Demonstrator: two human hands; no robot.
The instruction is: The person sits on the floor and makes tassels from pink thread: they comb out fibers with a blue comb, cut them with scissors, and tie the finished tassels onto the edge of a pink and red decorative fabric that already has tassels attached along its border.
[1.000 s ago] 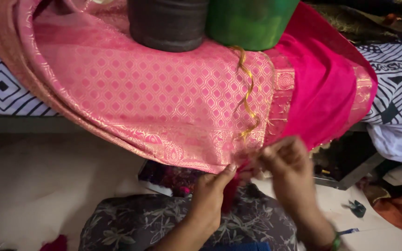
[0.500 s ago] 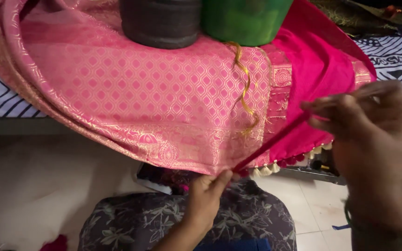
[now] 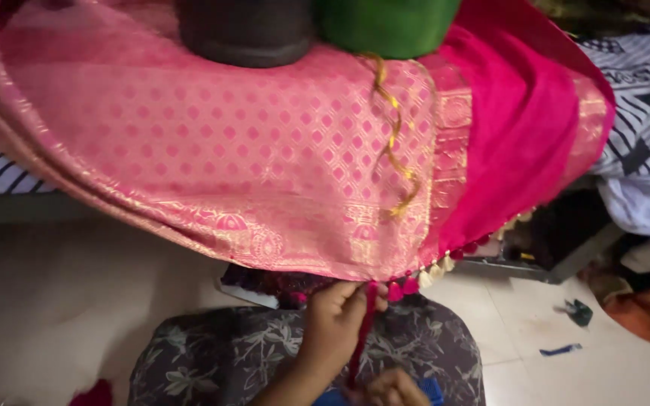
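At the bottom of the frame my right hand [image 3: 394, 387] pinches the low end of a red thread [image 3: 362, 338]. Above it, my left hand [image 3: 338, 316] grips that thread under the sari [image 3: 250, 165] hem, centre frame. Two pots [image 3: 246, 30] stand on top.

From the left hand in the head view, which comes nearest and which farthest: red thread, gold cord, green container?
Measured from the left hand:
1. red thread, pinched in its fingers.
2. gold cord, up on the pink cloth.
3. green container, top edge, farthest.
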